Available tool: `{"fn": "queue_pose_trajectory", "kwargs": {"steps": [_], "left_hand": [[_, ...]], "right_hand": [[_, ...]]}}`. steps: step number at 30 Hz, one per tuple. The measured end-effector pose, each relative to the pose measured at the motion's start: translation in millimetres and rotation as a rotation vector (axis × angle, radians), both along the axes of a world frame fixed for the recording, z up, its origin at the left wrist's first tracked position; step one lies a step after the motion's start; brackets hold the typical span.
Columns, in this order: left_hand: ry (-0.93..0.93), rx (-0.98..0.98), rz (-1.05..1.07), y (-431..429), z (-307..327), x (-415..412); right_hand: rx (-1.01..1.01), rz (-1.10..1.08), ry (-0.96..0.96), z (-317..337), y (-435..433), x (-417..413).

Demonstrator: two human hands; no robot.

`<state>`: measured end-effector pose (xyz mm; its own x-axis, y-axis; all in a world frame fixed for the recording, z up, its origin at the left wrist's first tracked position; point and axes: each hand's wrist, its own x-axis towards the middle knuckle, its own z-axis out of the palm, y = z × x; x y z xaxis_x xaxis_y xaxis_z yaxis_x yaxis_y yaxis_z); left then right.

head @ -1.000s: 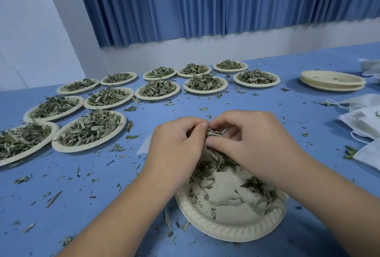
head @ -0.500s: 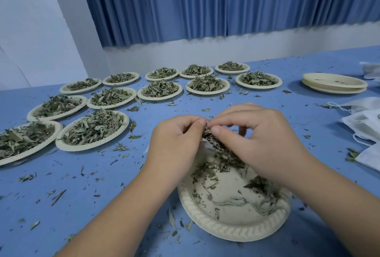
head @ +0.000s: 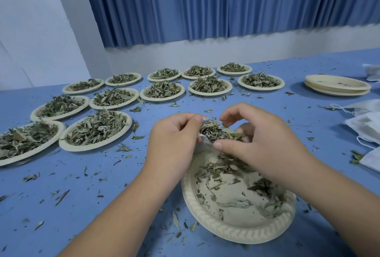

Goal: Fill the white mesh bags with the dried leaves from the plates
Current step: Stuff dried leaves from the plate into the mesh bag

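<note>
"What moved?"
"The right hand [head: 265, 139] pulled back from the left hand [head: 174, 139]. Its top finger went up."
"Anything else?"
"Yes. There's a gap between them now. The white mesh bag [head: 202, 141] peeks out, with dried leaves [head: 216, 132] piled in its mouth."

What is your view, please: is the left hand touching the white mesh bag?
Touching. The head view shows the left hand pinching the rim of the white mesh bag between thumb and curled fingers, with no gap.

No readable text anywhere (plates, bags and curtain are unmarked)
</note>
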<state>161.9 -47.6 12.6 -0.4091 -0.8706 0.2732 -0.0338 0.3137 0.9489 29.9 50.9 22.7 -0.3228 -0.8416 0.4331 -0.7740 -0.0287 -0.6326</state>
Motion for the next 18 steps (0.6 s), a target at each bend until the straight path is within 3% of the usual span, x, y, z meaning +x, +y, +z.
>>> {"fn": "queue_pose_trajectory", "kwargs": {"steps": [10, 18], "left_hand": [[-0.032, -0.101, -0.058, 13, 1, -4], [-0.064, -0.119, -0.038, 14, 1, -4]], "right_hand": [[-0.184, -0.03, 0.0, -2, -3, 6], [-0.045, 0.018, -0.024, 3, 0, 1]]}}
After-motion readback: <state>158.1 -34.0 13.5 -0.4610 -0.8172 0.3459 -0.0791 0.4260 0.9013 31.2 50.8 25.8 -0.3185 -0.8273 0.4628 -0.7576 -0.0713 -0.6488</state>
